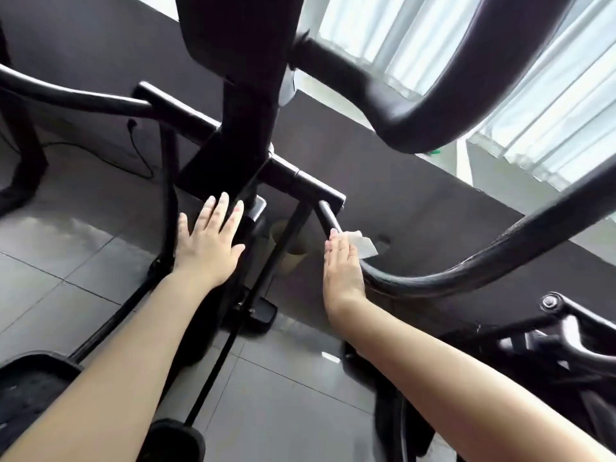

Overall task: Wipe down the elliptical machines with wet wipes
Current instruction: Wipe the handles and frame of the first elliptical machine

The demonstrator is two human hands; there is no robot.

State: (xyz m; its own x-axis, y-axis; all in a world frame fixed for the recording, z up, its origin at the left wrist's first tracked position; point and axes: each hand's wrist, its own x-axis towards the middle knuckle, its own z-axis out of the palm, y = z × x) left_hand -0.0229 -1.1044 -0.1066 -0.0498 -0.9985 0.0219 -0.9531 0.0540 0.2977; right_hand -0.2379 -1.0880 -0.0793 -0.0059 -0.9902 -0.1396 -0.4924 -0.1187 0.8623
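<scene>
A black elliptical machine fills the view, its central column (233, 105) rising in the middle. My right hand (341, 261) wraps round the lower curved handlebar (466, 265) on the right and holds a white wet wipe (365, 246) against the bar; the wipe sticks out past my fingers. My left hand (208, 243) is spread open with straight fingers, in front of the column's lower part; I cannot tell whether it touches it. A horizontal crossbar (320, 186) runs just beyond both hands.
An upper padded handlebar (433, 108) loops overhead at right. A left handlebar (66, 95) crosses at upper left. Black pedals (36, 371) sit at lower left. A beige cup-like object (293, 251) stands on the grey tiled floor (83, 255). White curtains (550, 105) hang at right.
</scene>
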